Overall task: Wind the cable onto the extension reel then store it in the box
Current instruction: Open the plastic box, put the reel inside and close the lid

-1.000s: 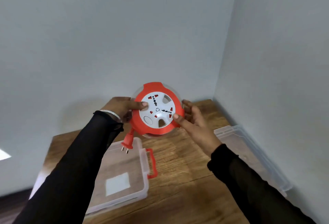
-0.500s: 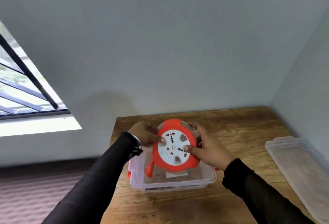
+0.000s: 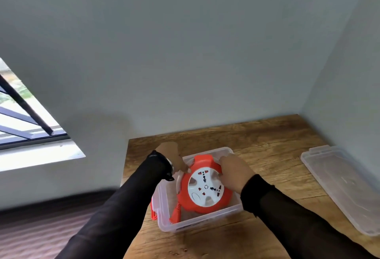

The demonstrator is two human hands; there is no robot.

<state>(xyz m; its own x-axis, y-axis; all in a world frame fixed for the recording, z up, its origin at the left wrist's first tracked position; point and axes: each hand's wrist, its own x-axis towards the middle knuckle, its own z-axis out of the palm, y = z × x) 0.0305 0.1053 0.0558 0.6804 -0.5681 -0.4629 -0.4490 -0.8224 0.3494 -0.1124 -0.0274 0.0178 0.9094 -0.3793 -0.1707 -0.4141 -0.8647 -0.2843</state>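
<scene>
Both hands are engaged: the left hand [image 3: 174,161] and right hand [image 3: 231,166] are curled on the extension reel [image 3: 202,188], set inside the box [image 3: 164,197]. Storage is judged under way; release is called for, then fitting of the lid [image 3: 341,180].

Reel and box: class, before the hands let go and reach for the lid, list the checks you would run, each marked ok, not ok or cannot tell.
1. Reel inside the box walls: ok.
2. Reel lying flat on the bottom: cannot tell, it looks tilted.
3. Plug inside the box: ok.
4. Cable fully wound: cannot tell.
5. Left hand and right hand off the reel: not ok.
6. Lid within reach on the table: ok.
</scene>
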